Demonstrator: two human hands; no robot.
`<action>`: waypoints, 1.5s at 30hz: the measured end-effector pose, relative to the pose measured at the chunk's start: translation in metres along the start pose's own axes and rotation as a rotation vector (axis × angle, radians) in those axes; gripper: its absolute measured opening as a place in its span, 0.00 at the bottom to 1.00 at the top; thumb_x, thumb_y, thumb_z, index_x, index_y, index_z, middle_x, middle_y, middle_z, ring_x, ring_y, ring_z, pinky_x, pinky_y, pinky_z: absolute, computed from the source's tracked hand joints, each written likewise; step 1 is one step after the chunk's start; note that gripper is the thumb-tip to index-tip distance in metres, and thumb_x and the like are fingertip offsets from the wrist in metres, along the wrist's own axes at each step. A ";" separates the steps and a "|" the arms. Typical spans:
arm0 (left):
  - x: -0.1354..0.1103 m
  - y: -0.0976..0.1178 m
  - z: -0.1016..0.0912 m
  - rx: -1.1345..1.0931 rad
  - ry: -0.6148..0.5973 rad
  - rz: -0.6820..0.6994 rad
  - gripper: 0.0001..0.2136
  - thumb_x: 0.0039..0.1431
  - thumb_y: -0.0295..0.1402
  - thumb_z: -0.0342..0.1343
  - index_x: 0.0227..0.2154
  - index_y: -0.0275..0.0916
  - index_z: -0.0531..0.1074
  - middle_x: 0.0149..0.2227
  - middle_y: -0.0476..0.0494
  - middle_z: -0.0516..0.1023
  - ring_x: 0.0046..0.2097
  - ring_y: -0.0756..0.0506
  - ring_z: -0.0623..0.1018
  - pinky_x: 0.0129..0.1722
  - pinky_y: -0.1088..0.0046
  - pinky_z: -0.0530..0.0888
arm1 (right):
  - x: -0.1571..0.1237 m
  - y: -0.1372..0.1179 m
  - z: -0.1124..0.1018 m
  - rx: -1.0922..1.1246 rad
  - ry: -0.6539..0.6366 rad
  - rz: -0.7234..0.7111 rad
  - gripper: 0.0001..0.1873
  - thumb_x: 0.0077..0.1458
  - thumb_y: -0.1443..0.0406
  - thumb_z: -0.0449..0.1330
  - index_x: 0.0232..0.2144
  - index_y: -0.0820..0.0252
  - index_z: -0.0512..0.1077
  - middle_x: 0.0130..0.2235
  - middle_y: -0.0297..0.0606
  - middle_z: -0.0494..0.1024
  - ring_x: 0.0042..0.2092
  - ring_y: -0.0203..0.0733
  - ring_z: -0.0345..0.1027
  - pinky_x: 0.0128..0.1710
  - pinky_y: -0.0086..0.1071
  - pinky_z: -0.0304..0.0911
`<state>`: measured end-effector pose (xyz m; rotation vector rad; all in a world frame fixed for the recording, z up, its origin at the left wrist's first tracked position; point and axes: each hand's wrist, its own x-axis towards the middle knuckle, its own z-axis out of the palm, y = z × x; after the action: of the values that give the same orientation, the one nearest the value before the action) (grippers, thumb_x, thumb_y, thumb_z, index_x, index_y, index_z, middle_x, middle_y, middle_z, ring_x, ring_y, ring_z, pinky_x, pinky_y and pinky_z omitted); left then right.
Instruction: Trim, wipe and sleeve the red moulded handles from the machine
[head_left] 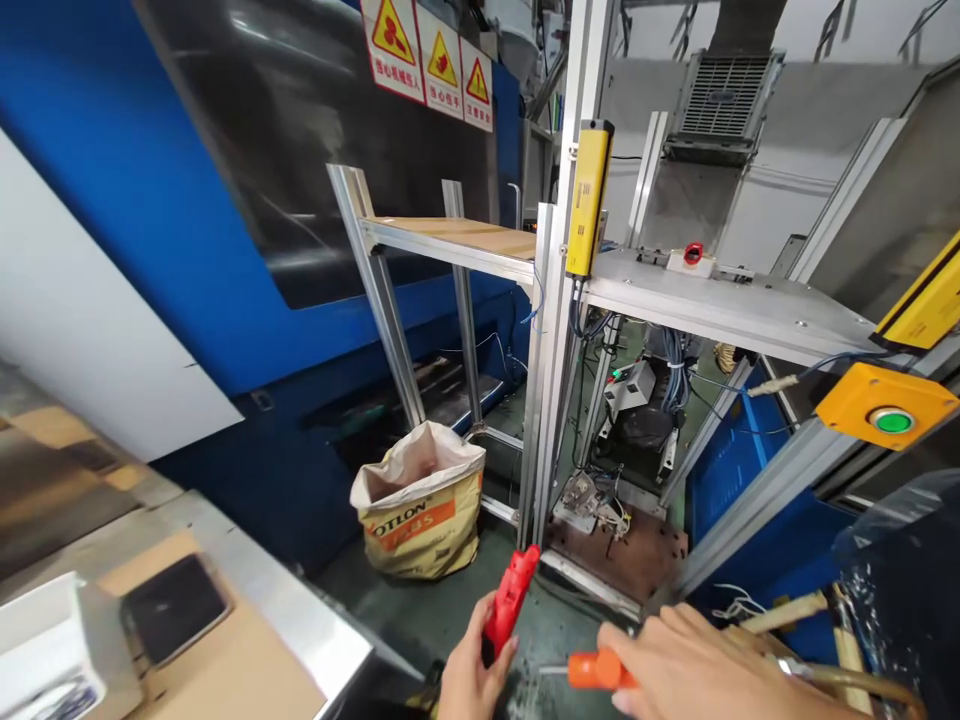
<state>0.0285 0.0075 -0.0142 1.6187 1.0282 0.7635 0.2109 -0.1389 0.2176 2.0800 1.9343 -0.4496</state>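
I count one frame (551,370), one sack (424,530) to its left, two yellow bars (589,200) on it. Before the frame, my left hand (469,670) grasps one red part (513,597), my right hand (686,665) one orange tool (592,670).

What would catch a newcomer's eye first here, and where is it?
The bright red part in the left hand, bottom centre, stands out first, with an orange tool in the right hand beside it. Higher up, a yellow bar is fixed to the metal frame; at right, a green button sits on an orange box.
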 end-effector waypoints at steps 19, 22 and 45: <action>-0.022 -0.022 -0.044 0.332 0.156 0.305 0.17 0.56 0.35 0.52 0.47 0.38 0.75 0.48 0.34 0.79 0.48 0.35 0.77 0.51 0.54 0.73 | 0.024 0.000 0.006 0.101 0.191 -0.066 0.11 0.64 0.60 0.46 0.43 0.53 0.67 0.33 0.40 0.76 0.36 0.50 0.71 0.32 0.35 0.53; -0.021 -0.017 -0.047 0.288 0.154 0.283 0.16 0.55 0.33 0.53 0.46 0.38 0.76 0.47 0.34 0.79 0.48 0.35 0.77 0.52 0.53 0.72 | 0.022 0.002 0.004 0.121 0.149 -0.120 0.10 0.63 0.60 0.47 0.42 0.52 0.67 0.33 0.39 0.76 0.36 0.51 0.71 0.32 0.35 0.53; -0.008 0.048 -0.043 -1.506 -0.087 -0.878 0.15 0.66 0.24 0.46 0.54 0.27 0.63 0.23 0.47 0.73 0.24 0.55 0.75 0.23 0.92 0.70 | 0.036 -0.038 0.015 0.068 -0.160 -0.177 0.15 0.60 0.62 0.55 0.49 0.57 0.68 0.40 0.51 0.79 0.42 0.61 0.73 0.37 0.41 0.63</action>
<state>-0.0004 0.0130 0.0439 -0.1215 0.6282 0.5425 0.1747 -0.1090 0.1895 1.8551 2.0406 -0.7066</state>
